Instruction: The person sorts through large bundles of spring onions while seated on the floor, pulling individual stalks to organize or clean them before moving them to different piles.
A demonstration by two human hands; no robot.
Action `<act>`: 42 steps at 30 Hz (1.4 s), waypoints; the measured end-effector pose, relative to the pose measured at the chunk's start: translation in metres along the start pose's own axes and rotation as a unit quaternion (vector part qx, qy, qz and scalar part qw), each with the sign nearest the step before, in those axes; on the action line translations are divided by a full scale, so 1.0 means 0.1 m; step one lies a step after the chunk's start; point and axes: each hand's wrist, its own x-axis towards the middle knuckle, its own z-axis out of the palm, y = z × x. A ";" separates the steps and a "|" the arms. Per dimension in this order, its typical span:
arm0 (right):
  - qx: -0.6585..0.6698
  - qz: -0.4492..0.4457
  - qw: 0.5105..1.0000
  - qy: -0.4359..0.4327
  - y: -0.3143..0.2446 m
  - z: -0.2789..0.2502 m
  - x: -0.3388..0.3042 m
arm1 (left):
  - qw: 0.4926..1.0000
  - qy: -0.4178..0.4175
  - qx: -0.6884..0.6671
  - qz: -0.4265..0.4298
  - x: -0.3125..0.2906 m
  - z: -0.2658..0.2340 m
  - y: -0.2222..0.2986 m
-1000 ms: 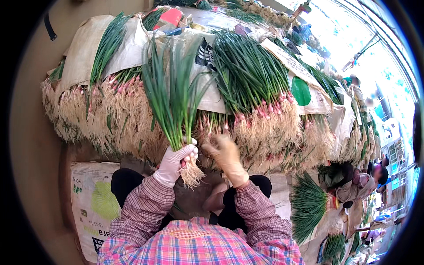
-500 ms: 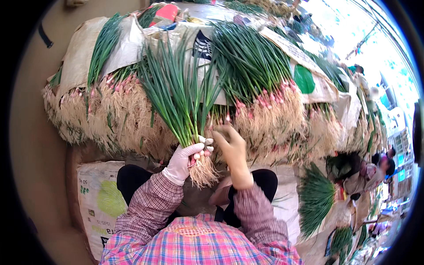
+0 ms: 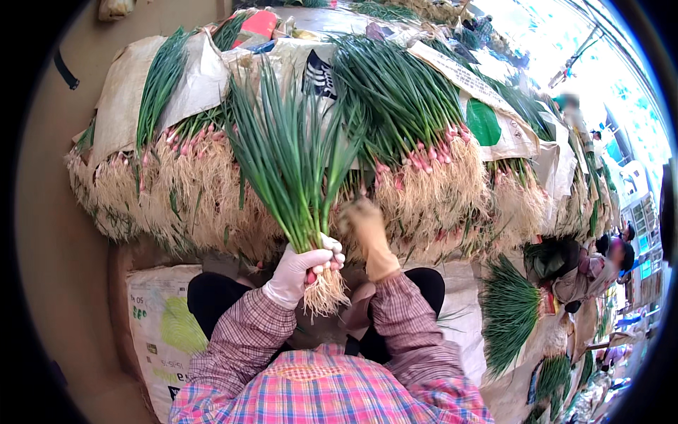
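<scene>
My left hand [image 3: 302,271], in a pale glove, is closed around a bunch of spring onions [image 3: 300,198]. Their green leaves fan up and away from me, while pink-white bulbs and pale roots hang below my fist. To the right, my right hand [image 3: 366,230], in a tan glove, reaches to the near side of the heap, by a few loose bulbs and roots. Motion smears its fingers, so I cannot make out whether they pinch anything. Just beyond it lies a thick pile of spring onions [image 3: 402,99], roots toward me.
More rooted onions [image 3: 194,169] lie along the heap under pale sacks [image 3: 127,92]. A printed sack [image 3: 159,318] covers the ground at my left. At right rests a fanned onion bundle [image 3: 508,314], near another person [image 3: 590,275] seated low.
My right hand has moved slightly up and left against the heap. The bunch in my left hand has dropped slightly, and its leaves look fuller.
</scene>
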 end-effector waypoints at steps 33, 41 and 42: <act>0.088 0.130 0.983 0.099 0.01 0.44 0.00 | 0.996 -0.028 -0.077 0.044 0.03 -0.10 -0.04; -0.046 0.029 0.995 -0.086 -0.22 0.14 -0.31 | 0.997 0.050 -0.044 0.048 0.13 -0.07 0.02; -0.023 0.038 0.993 -0.112 -0.24 0.26 -0.33 | 0.999 0.029 -0.022 0.021 0.15 -0.17 0.00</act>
